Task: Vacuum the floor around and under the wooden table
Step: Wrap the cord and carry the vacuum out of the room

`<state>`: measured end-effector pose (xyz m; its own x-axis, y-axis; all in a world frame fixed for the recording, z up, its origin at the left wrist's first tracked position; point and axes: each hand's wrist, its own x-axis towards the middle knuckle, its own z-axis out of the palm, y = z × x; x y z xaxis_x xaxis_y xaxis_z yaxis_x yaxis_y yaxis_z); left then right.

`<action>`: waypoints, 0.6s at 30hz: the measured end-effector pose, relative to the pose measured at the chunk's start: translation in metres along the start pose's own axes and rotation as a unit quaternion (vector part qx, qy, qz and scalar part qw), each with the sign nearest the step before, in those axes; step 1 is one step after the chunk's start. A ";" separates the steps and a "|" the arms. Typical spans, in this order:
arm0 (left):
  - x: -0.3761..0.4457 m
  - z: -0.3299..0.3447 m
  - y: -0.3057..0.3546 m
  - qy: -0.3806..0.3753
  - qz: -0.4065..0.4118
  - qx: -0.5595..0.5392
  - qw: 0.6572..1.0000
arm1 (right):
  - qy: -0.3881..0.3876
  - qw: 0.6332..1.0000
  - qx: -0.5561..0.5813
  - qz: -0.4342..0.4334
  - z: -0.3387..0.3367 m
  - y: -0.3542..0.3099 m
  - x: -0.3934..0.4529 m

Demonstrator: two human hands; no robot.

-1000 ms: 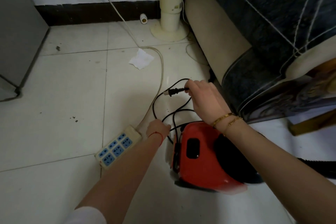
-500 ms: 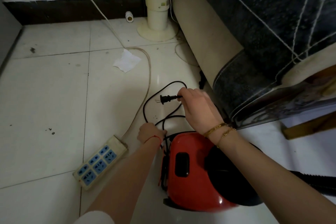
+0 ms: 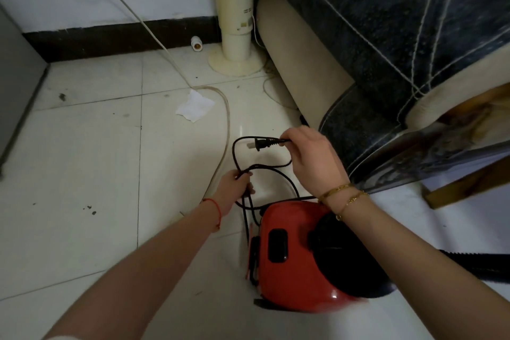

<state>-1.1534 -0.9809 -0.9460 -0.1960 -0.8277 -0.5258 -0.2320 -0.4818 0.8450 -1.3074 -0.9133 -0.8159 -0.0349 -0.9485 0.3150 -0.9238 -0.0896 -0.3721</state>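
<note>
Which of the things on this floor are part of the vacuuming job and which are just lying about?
Part of the job:
red vacuum cleaner
black power cord, held by the left hand
plug, pinched by the right hand

Just lying about:
crumpled tissue
tower fan
small white tube

A cream tower fan (image 3: 238,16) is positioned upright on its round base against the wall. A crumpled white tissue (image 3: 194,106) is located on the floor tiles, touched by a beige cable (image 3: 154,36). A small white cylindrical object (image 3: 196,43) is placed by the dark skirting board (image 3: 116,36). A dark patterned sofa (image 3: 386,36) is situated beside the fan.
</note>
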 end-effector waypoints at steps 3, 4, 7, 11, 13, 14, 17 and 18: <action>-0.022 -0.002 0.026 -0.055 0.063 0.014 0.996 | 0.061 0.998 -0.009 0.006 -0.032 -0.005 0.001; -0.032 -0.002 0.035 -0.064 0.080 0.028 0.994 | 0.078 0.997 -0.016 0.011 -0.044 -0.008 -0.001; -0.058 0.000 0.059 -0.096 0.144 0.083 0.981 | 0.105 0.994 -0.027 0.019 -0.076 -0.013 -0.010; -0.094 0.006 0.096 -0.106 0.185 0.045 0.976 | 0.084 0.995 -0.048 0.036 -0.099 -0.018 -0.028; -0.108 0.008 0.111 -0.121 0.187 0.018 0.975 | 0.059 0.995 -0.052 0.055 -0.103 -0.019 -0.041; -0.114 0.011 0.117 -0.130 0.195 0.017 0.972 | 0.047 0.995 -0.052 0.065 -0.103 -0.019 -0.047; -0.135 0.023 0.127 -0.154 0.221 0.059 0.961 | 0.031 0.994 -0.043 0.096 -0.104 -0.017 -0.067; -0.142 0.029 0.128 -0.164 0.228 0.084 0.956 | 0.034 0.993 -0.038 0.104 -0.104 -0.018 -0.074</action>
<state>-1.1823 -0.9163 -0.7661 -0.5951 -0.7928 -0.1320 -0.1961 -0.0161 0.9804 -1.3281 -0.8102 -0.7416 -0.2517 -0.9211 0.2971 -0.9200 0.1324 -0.3688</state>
